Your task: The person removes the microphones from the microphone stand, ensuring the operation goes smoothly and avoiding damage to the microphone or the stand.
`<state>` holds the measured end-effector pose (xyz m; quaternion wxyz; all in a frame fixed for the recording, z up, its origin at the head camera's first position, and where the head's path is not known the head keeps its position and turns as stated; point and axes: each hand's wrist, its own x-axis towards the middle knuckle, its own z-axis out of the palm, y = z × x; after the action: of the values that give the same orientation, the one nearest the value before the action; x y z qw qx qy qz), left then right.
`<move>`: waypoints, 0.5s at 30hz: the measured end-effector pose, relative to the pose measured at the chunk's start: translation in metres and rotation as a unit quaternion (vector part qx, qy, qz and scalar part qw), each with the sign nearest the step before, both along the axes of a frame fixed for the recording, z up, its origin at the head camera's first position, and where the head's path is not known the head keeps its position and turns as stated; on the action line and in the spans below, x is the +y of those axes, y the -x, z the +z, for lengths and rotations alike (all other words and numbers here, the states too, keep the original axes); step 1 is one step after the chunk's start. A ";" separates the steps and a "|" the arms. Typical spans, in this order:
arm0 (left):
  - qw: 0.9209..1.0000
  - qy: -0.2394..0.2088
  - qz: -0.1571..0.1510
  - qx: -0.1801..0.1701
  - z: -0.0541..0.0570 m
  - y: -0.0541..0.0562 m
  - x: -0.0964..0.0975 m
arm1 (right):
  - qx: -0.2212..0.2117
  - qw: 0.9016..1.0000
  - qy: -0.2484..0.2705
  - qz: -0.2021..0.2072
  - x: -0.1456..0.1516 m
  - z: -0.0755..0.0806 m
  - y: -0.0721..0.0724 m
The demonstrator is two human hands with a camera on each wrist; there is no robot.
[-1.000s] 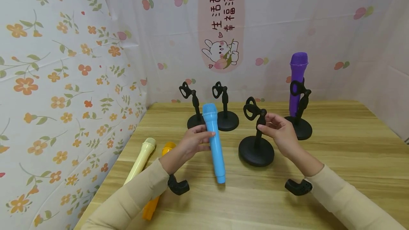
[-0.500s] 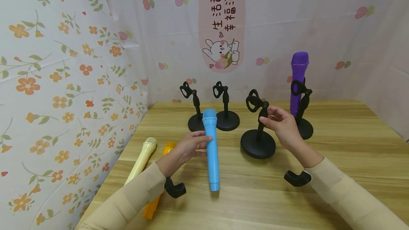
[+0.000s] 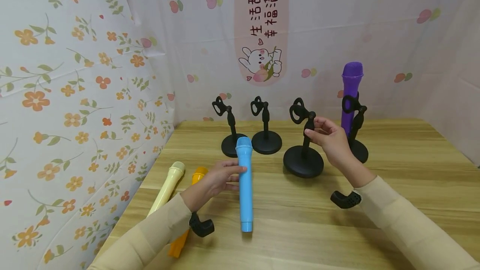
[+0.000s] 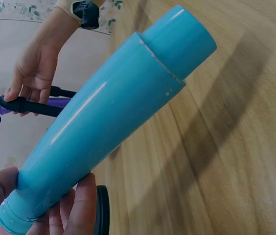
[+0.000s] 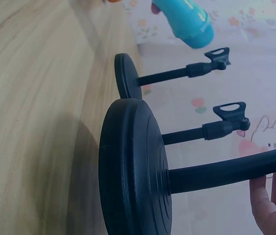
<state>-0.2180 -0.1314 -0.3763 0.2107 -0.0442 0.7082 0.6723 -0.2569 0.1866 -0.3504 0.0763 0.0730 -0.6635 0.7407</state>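
Note:
My left hand (image 3: 221, 178) pinches a blue microphone (image 3: 245, 195) by its upper body, with the mesh head pointing away and the tail toward me. The left wrist view shows thumb and fingers on either side of the blue microphone (image 4: 94, 122). My right hand (image 3: 331, 138) grips the stem of a black microphone stand (image 3: 303, 161) just below its clip. In the right wrist view the base of that stand (image 5: 133, 171) is tilted and appears raised off the table. The clip of the held stand has nothing in it.
Two black stands (image 3: 266, 143) (image 3: 232, 145) with bare clips stand at the back. A purple microphone (image 3: 351, 82) is upright at another stand (image 3: 358, 149) on the right. Cream (image 3: 166, 186) and orange (image 3: 180, 243) microphones lie at the left on the wooden table (image 3: 300, 228).
The right hand has moved the stand slightly away from me and up. The left hand has drawn the blue microphone a little toward me and left, turning it straighter.

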 end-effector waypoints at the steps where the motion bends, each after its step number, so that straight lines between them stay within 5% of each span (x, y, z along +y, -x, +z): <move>1: 1.000 0.002 0.000 -0.001 0.000 0.000 -0.001 | 0.000 1.000 0.002 0.001 0.000 0.000 0.001; 15: 0.999 0.035 0.009 -0.017 -0.007 -0.007 -0.008 | 0.028 0.999 0.027 0.006 -0.002 0.006 0.025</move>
<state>-0.2106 -0.1391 -0.3829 0.2151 -0.0693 0.7273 0.6480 -0.2814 0.1842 -0.3448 0.0923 0.0961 -0.6404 0.7564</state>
